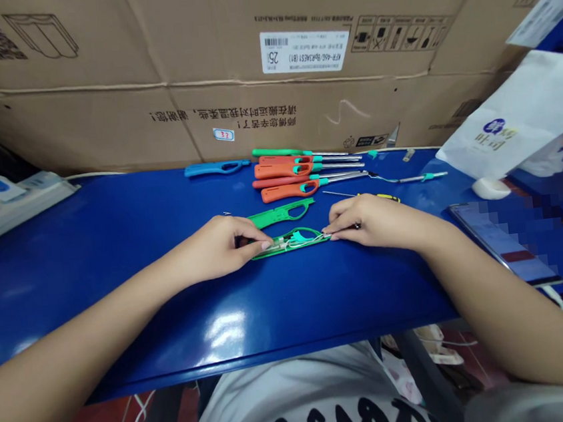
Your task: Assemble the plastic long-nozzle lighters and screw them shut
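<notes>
A green lighter half-shell (295, 244) lies on the blue table, its inside facing up. In it show a clear part, white wires and a teal trigger (300, 238). My left hand (222, 245) pinches at the shell's left end, thumb and forefinger on the clear part. At the right end, my right hand (370, 222) is closed with its fingertips on the shell and wires. The other green half-shell (282, 213) lies just behind. A yellow-handled screwdriver (388, 198) is partly hidden behind my right hand.
Several assembled orange, red and green lighters (284, 169) lie farther back, beside a blue shell (217, 169). A metal tube (421, 177) rests to their right. A large cardboard box (226, 62) closes off the back. A phone (503, 241) sits at right, a power strip (19, 205) at left.
</notes>
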Demonstrator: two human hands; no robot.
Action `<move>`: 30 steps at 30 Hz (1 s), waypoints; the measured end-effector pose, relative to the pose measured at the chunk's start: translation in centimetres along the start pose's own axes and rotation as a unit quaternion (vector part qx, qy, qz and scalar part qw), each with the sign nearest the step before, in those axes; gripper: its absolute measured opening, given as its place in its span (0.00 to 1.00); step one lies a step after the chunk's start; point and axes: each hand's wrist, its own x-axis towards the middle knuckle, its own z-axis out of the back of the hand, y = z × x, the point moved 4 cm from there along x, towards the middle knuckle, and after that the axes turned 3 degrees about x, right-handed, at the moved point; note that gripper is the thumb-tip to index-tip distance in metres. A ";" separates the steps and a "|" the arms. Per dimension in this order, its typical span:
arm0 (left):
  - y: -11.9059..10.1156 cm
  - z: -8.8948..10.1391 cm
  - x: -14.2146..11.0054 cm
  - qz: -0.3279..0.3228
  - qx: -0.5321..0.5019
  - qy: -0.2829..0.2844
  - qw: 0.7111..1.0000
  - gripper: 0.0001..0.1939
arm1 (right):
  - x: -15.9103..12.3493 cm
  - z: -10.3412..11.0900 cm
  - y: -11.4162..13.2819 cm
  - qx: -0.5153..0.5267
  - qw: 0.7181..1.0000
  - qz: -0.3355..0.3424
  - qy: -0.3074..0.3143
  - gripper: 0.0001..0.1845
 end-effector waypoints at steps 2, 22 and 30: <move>-0.1 0.0 -0.1 -0.003 0.013 -0.007 1.000 0.13 | 0.0 0.0 0.0 0.000 1.000 0.003 0.000 0.12; -1.2 -0.5 -0.2 -0.003 0.041 -0.025 0.999 0.10 | 0.1 -0.1 -0.1 0.018 1.000 -0.003 -0.006 0.11; -2.2 -0.5 -0.6 -0.042 0.100 -0.056 0.993 0.09 | 0.0 0.0 0.3 -0.001 1.000 -0.005 -0.001 0.11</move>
